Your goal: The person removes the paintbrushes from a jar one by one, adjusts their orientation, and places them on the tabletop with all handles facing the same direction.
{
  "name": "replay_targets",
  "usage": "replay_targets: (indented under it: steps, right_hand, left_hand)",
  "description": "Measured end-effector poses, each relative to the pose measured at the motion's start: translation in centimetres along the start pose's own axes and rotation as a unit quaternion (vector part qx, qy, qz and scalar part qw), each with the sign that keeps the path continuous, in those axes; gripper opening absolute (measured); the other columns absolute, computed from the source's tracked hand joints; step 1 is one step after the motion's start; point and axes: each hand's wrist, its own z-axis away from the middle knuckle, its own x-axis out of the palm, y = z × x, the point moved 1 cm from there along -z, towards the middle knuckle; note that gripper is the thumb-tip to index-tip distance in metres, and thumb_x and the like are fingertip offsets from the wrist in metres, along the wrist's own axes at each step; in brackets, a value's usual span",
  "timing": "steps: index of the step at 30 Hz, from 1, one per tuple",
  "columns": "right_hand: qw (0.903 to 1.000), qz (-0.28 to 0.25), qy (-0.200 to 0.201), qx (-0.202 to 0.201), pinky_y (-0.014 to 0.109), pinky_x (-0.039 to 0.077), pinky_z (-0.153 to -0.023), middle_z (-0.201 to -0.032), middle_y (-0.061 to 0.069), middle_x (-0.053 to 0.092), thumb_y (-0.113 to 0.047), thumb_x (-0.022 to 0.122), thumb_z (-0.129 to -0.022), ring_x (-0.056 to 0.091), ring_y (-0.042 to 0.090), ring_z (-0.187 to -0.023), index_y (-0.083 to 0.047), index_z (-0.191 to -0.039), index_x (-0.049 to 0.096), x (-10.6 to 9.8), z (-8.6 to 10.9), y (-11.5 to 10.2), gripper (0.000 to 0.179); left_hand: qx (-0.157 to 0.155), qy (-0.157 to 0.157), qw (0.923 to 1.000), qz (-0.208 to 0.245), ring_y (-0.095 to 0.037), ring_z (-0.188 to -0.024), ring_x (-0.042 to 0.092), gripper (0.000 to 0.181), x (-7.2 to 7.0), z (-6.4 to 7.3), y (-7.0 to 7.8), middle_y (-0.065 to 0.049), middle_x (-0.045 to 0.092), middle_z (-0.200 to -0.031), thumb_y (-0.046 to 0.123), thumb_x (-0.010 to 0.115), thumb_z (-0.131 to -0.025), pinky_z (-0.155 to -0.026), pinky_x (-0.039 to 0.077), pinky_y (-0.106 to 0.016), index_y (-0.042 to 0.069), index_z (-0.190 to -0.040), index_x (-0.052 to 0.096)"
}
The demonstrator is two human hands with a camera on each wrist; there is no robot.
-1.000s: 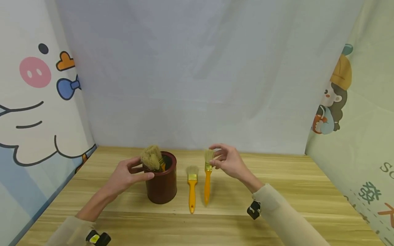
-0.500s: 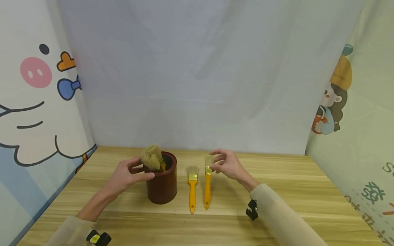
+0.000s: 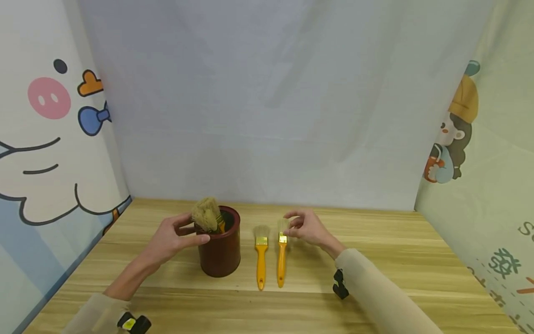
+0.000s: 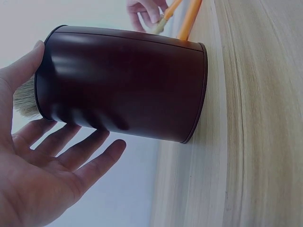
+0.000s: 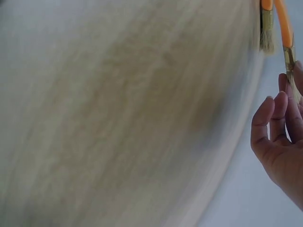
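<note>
A dark red-brown cylindrical pot [image 3: 219, 256] stands upright on the wooden tabletop. Wide tan bristles [image 3: 205, 215] stick out over its left rim, handle down inside. My left hand [image 3: 167, 239] holds the pot near the top, thumb at the rim and fingers against the far side, as the left wrist view also shows. Right of the pot lies a paintbrush [image 3: 261, 260] with an orange handle, bristles pointing away. Beside it, a narrower orange-handled paintbrush [image 3: 281, 265] is pinched near its bristles and metal band by my right hand [image 3: 309, 228]. The bristle tips are partly hidden.
The wooden table [image 3: 250, 313] ends at a pale grey cloth backdrop [image 3: 267, 116]. Cartoon-printed cloths hang at the left [image 3: 54, 162] and right [image 3: 496, 148]. A small black device [image 3: 340, 284] is strapped at the right wrist, another [image 3: 133, 323] at the left.
My right hand has come nearer and lower with the narrow paintbrush, whose handle end now lies almost level with the other brush's. The left hand and pot have stayed put.
</note>
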Motion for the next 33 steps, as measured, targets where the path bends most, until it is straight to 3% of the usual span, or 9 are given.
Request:
replay_targets:
  steps: [6, 13, 21, 33]
  right_hand:
    - [0.9997, 0.022, -0.007, 0.003, 0.025, 0.052, -0.062, -0.09, 0.018, 0.075, 0.004, 0.082, -0.089, 0.068, 0.016, -0.078, 0.012, -0.124, 0.067, 0.3, -0.5, 0.8, 0.039]
    - [0.9983, 0.054, -0.02, 0.004, 0.034, 0.059, -0.074, -0.099, 0.02, 0.076, -0.001, 0.083, -0.09, 0.072, 0.029, -0.092, 0.01, -0.124, 0.068, 0.5, -0.8, 1.1, 0.039]
    - [0.9965, 0.079, -0.025, 0.01, 0.04, 0.06, -0.08, -0.098, 0.014, 0.076, -0.003, 0.086, -0.088, 0.072, 0.025, -0.091, 0.008, -0.122, 0.071, 0.8, -1.1, 1.6, 0.039]
    - [0.9935, 0.11, -0.03, 0.01, 0.037, 0.058, -0.077, -0.096, 0.009, 0.075, -0.005, 0.086, -0.088, 0.069, 0.02, -0.087, 0.006, -0.122, 0.072, 1.2, -1.1, 1.6, 0.039]
  left_hand:
    - [-0.005, 0.0, 1.0, 0.002, -0.052, -0.135, 0.052, 0.071, -0.1, 0.0, 0.0, -0.027, 0.049, -0.154, 0.017, 0.079, -0.096, -0.097, 0.058, -0.045, 0.002, -0.158, 0.047]
    - [-0.01, 0.002, 0.9999, -0.005, -0.051, -0.135, 0.053, 0.072, -0.1, -0.2, -0.4, -0.025, 0.049, -0.155, 0.019, 0.079, -0.096, -0.098, 0.057, -0.048, 0.003, -0.158, 0.047]
    - [-0.005, 0.003, 1.0, -0.006, -0.051, -0.135, 0.052, 0.072, -0.1, -0.3, -0.5, -0.024, 0.049, -0.156, 0.018, 0.079, -0.096, -0.099, 0.057, -0.049, 0.004, -0.159, 0.047]
    - [-0.009, 0.004, 0.9999, 0.006, -0.049, -0.133, 0.056, 0.071, 0.0, 0.0, 0.1, -0.027, 0.052, -0.152, 0.017, 0.08, -0.095, -0.096, 0.059, -0.041, 0.001, -0.157, 0.048]
